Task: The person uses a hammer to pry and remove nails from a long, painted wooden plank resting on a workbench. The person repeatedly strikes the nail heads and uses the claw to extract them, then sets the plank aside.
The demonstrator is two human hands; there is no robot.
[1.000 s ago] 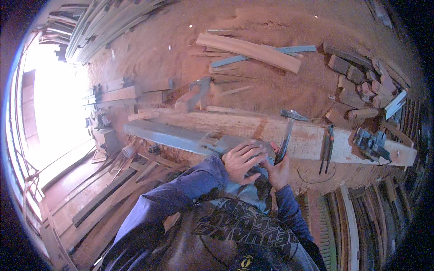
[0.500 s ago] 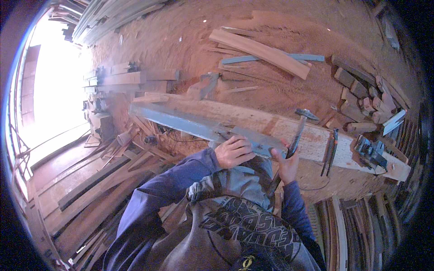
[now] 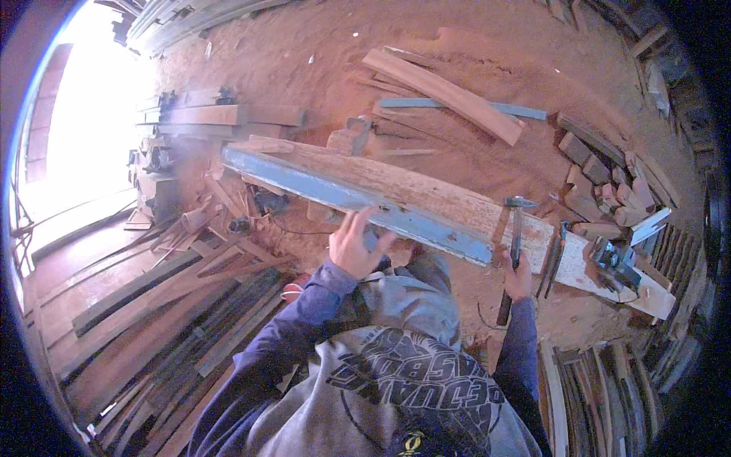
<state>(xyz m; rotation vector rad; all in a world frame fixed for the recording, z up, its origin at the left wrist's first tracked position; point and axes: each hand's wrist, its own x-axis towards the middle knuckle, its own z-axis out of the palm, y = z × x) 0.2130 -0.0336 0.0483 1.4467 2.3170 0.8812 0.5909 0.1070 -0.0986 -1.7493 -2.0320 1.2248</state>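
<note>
The left hand [image 3: 356, 242] lies open, fingers spread, on the near blue edge of a long plank [image 3: 396, 199]. The right hand [image 3: 518, 280] is closed around the handle of a hammer [image 3: 512, 242], head raised over the plank. The plank slants across the sawdust floor [image 3: 320, 68], wood blocks [image 3: 609, 190] heaped beyond its right end.

Hammer [image 3: 515, 228] on plank [image 3: 426, 196] (offcuts [image 3: 609, 190] right).

A rough carpentry workshop. Stacked long timber planks [image 3: 152, 320] and short offcut wood blocks [image 3: 609, 186] lie around. Reddish sawdust floor [image 3: 304, 53].
</note>
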